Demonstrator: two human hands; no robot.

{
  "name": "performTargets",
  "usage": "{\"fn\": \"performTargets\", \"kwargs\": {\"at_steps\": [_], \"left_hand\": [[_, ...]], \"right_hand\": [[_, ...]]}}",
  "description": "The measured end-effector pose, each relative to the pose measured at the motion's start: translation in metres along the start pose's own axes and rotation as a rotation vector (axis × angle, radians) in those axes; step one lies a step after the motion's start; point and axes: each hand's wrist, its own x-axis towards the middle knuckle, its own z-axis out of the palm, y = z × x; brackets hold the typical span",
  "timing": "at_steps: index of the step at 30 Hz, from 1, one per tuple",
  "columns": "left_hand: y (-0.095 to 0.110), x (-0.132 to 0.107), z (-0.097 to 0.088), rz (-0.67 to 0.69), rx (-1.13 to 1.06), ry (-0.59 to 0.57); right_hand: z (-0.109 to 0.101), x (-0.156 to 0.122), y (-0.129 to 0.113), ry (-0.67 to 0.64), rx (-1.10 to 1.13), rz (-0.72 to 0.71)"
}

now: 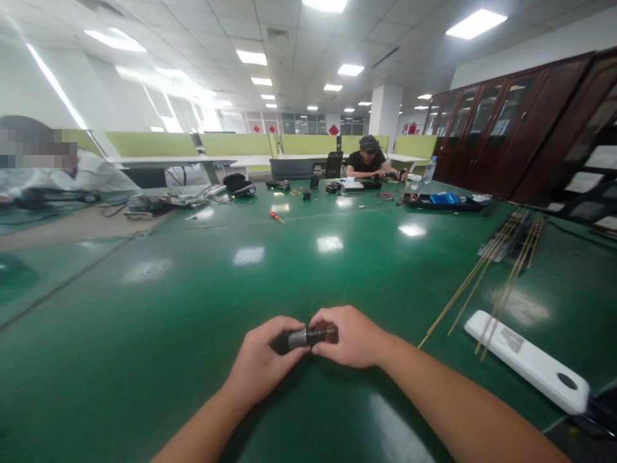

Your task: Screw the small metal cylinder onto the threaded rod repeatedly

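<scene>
Both of my hands grip one small cylindrical part (299,338), held just above the green tabletop (202,283). Its left end is a smooth grey metal sleeve; toward the right it turns dark and looks ridged or threaded, then brownish. My left hand (263,357) pinches the grey end between thumb and fingers. Around the darker end, the thumb and fingers of my right hand (349,337) are closed. Fingers cover part of both ends, and the part's exact kind cannot be made out.
A white power strip-like bar (527,360) and several thin wooden sticks (463,289) lie at right. An orange screwdriver (276,217) lies farther off. Across the table one person (369,161) handles something dark; another person (96,170) sits at left. A black tray (446,204) holds blue items.
</scene>
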Motion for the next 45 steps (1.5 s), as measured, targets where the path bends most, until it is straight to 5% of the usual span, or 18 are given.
{"fn": "performTargets", "kwargs": {"at_steps": [45], "left_hand": [[-0.0032,-0.0017,0.0037,-0.039,0.018,-0.002]], "right_hand": [[0.0012,0.0028,-0.0006,-0.006,-0.119,-0.026]]}}
